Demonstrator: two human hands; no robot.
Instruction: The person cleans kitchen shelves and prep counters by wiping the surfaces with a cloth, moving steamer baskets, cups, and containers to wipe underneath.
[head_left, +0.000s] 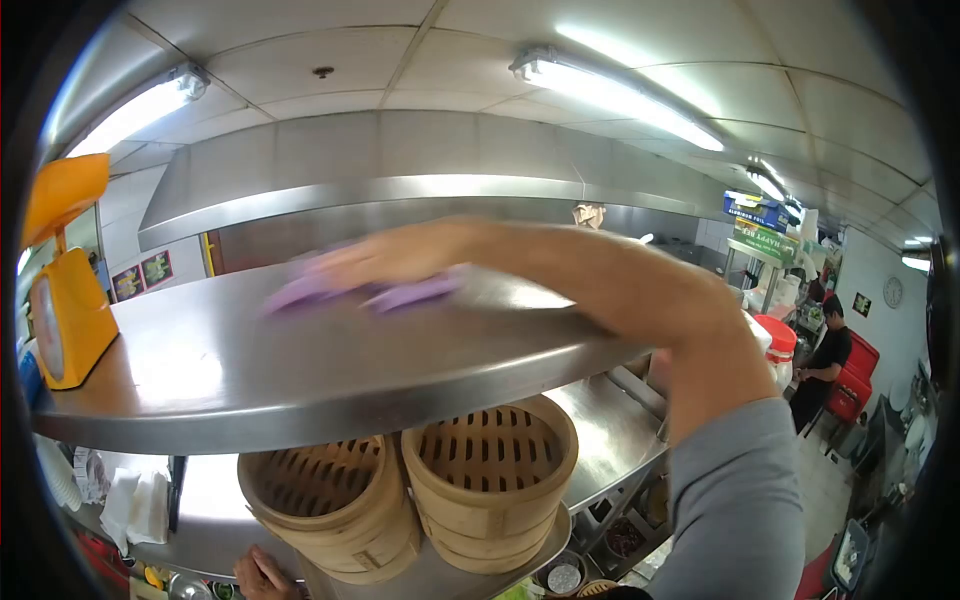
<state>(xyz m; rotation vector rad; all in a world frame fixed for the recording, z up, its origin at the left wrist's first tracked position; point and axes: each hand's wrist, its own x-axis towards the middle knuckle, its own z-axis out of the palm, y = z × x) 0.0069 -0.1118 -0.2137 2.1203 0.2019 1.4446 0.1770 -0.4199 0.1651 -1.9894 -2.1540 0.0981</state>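
Observation:
A purple cloth (415, 291) lies bunched on the upper steel shelf (300, 350), blurred by motion. My right hand (385, 258) presses down over it, the arm reaching across from the right in a grey sleeve. Parts of the cloth stick out on both sides of the hand. Low in the view, my left hand (262, 575) is by the front edge of the lower steel counter (215, 500), its fingers curled. Whether it grips anything is hidden. Close beside it stand two stacks of bamboo steamers, a left stack (345, 540) and a right stack (490, 520).
A yellow dial scale (75, 310) stands at the shelf's left end. White cloths (140, 505) lie on the lower counter. A red-lidded jar (775, 340) and an aluminium foil box (755, 209) are at right. Farther back, a person in dark clothes (825, 355) stands near red chairs (856, 380).

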